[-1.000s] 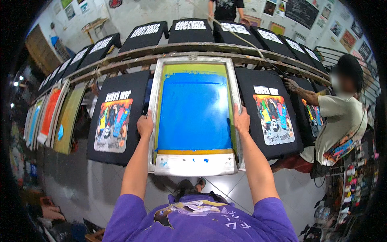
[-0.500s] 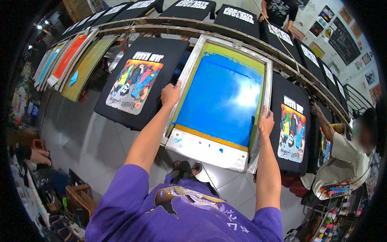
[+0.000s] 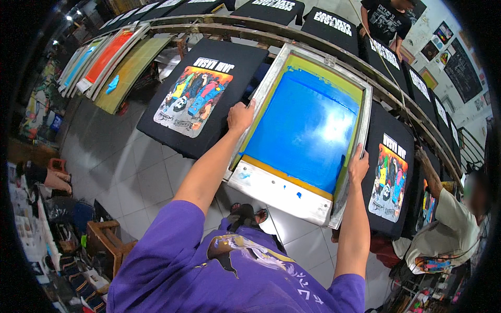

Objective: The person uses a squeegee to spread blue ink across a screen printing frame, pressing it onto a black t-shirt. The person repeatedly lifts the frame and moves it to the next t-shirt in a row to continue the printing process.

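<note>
A screen-printing frame (image 3: pixel 365 112) lies in front of me, its mesh spread with glossy blue ink (image 3: pixel 292 130). A wide white squeegee (image 3: pixel 282 197) with an amber blade rests across its near end. My left hand (image 3: pixel 240 116) is closed on the left rail, thumb toward the inside. On the right rail my right hand (image 3: pixel 358 167) is closed too, lower down. What lies beneath the frame is hidden. Black T-shirts with a colourful picture print flank it: a left T-shirt (image 3: pixel 151 112) and a right T-shirt (image 3: pixel 373 203).
Used screens (image 3: pixel 130 78) lean on the rack at left. Beyond the wooden rails (image 3: pixel 219 32) stand more black shirts with white lettering. One person (image 3: pixel 386 23) stands at the far side; another person (image 3: pixel 443 224) is at the right. A wooden stool (image 3: pixel 104 245) stands lower left.
My view has shifted, so the frame, shirts and rack sit farther right in the picture. Both hands keep their hold on the frame. The far person shows more fully.
</note>
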{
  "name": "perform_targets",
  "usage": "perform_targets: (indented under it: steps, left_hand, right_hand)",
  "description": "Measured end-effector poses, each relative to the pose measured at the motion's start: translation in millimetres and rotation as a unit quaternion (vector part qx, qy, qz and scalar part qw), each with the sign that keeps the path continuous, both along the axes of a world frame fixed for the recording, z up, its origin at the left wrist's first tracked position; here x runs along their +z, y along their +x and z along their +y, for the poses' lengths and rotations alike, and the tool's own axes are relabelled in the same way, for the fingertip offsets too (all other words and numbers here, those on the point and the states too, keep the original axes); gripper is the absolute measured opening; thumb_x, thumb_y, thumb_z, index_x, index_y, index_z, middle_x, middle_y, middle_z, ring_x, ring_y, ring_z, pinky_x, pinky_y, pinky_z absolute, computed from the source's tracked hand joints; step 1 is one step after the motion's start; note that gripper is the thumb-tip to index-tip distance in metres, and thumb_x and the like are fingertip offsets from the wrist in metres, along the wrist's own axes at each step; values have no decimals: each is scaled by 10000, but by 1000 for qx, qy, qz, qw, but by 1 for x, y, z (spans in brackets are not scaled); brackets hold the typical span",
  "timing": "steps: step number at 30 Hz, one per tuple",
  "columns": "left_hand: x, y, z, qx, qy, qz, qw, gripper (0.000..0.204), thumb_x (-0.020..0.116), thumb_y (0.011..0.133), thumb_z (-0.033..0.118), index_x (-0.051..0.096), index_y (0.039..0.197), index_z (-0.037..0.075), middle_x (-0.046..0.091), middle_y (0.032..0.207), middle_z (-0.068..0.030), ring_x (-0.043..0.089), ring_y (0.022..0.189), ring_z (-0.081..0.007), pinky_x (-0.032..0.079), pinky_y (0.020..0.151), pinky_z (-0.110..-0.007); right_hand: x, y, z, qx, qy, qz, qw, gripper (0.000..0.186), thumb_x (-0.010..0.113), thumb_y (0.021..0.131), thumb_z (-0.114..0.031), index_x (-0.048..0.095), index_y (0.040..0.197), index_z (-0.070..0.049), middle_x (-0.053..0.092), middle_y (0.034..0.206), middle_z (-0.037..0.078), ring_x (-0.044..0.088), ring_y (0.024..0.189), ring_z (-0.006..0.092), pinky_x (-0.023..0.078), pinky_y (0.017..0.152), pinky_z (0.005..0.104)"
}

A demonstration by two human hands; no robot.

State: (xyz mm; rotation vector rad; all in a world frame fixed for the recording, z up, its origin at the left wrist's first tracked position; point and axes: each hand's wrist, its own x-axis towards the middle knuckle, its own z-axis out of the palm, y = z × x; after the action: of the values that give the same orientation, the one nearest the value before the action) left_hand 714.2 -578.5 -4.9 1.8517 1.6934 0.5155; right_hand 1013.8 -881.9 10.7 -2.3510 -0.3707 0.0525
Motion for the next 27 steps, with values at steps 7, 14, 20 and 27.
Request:
perform_targets:
  steps: [7,14,20,27]
  left_hand:
    - [5,1,-2,3,-6,-9,1000,613,544,934,596,710,978,8,704,1087,-245,656,1072,-416,502,928,-505]
    - [0,0,-1,-3,13,-9,1000,619,542,936,591,709,963,-4,704,1071,-251,652,1067,-422,503,919,-512]
    - [-2,2,2,-5,8,-5,1000,625,536,939,586,716,969,-11,704,1063,-258,652,1070,-422,503,925,-509]
    - [0,2,1,0,6,0,1000,616,537,941,578,718,965,-10,703,1057,-264,655,1066,-418,503,925,-508]
  right_hand:
    - [-10,8,-2,0,-7,-20,1000,804,453,949,-681,588,1329,14,651,1233,290,606,1186,442,454,1011,476]
    - [-2,3,-2,2,-8,-2,1000,816,446,945,-694,588,1327,13,655,1209,305,611,1174,448,456,1006,474]
    - [-2,6,-2,10,-1,4,1000,832,446,941,-701,580,1328,23,650,1220,307,609,1184,444,449,1017,478]
    - [-6,7,-3,16,3,-12,1000,809,484,940,-680,588,1315,29,658,1213,298,617,1174,437,460,1007,462]
